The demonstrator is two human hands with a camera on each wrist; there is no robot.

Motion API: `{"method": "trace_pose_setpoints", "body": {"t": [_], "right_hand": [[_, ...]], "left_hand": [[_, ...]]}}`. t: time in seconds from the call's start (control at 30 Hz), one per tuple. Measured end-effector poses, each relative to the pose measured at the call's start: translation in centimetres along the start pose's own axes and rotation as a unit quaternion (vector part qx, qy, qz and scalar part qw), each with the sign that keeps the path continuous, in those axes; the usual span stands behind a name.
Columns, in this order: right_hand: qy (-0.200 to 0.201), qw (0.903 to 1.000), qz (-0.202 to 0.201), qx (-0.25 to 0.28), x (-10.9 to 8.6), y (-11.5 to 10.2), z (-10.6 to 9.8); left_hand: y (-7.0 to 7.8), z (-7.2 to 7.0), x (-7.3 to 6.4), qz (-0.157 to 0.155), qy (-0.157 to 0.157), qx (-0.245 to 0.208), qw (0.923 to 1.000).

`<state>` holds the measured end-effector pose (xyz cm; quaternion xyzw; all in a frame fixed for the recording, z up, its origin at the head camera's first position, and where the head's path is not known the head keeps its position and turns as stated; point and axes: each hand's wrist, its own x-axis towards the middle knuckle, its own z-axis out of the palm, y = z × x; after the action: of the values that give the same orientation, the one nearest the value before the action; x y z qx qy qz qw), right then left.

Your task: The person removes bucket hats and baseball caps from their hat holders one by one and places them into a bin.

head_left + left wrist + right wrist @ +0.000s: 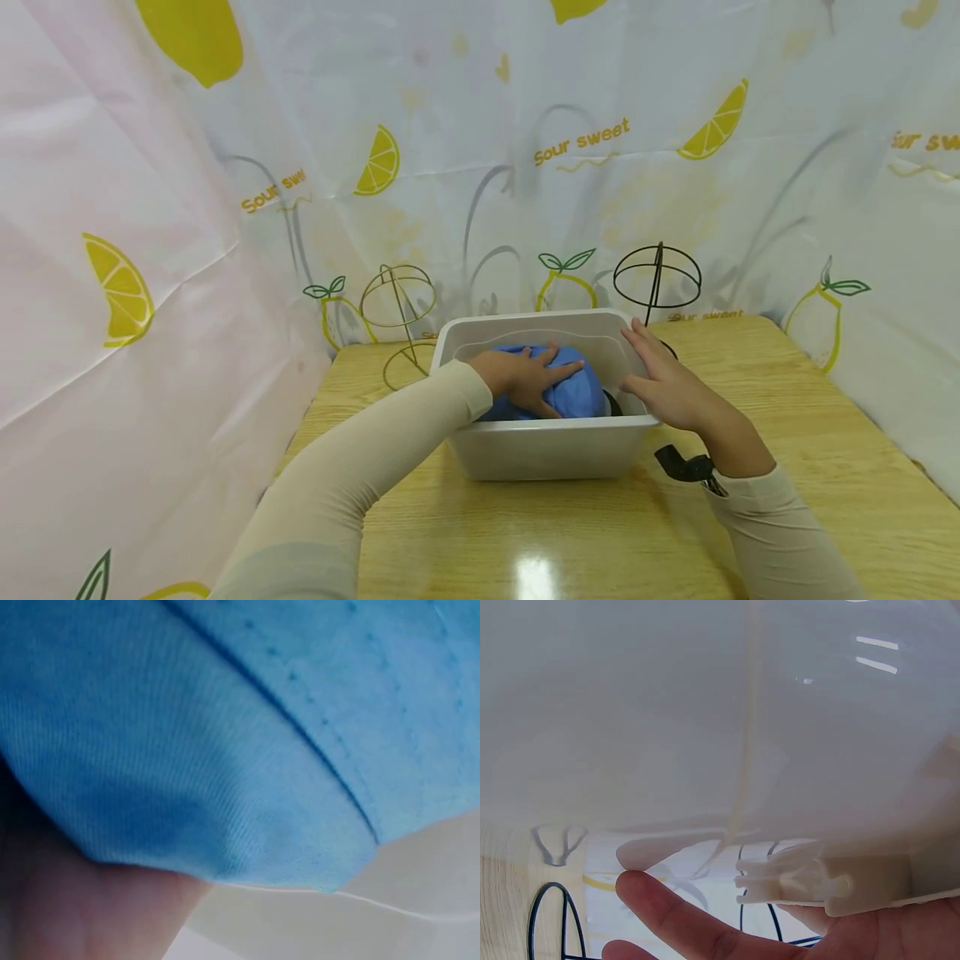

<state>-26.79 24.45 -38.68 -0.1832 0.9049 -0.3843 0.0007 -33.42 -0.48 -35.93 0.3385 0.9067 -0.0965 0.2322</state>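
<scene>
A white plastic bin (555, 450) stands on the table with a blue cloth cap (581, 392) inside. In the left wrist view the stitched fabric of the cap (247, 735) fills most of the picture. My left hand (528, 379) reaches into the bin and rests on the cap with its fingers spread. At the bin's right side, my right hand (667, 387) holds the rim, thumb on the inner side. The right wrist view shows fingers (682, 919) of this hand along the outer wall. Something black and white (612, 404) lies beside the cap, mostly hidden.
Behind the bin's left side stands a gold wire hat stand (401, 292). A black wire hat stand (657, 275) is behind its right side. The wooden table (465, 542) meets lemon-printed curtains (450, 83) at the back and sides.
</scene>
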Motion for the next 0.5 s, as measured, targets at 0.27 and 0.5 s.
{"method": "trace_pose_setpoints", "body": {"t": [0.27,0.5], "right_hand": [[0.000,1.0000,-0.002,-0.001,0.01,0.08,0.01],[0.000,1.0000,-0.005,-0.002,-0.01,0.10,-0.04]], "left_hand": [[0.44,0.21,-0.04,-0.001,0.005,0.035,0.9994],[0.97,0.24,-0.03,-0.015,0.011,0.082,0.9965]]}}
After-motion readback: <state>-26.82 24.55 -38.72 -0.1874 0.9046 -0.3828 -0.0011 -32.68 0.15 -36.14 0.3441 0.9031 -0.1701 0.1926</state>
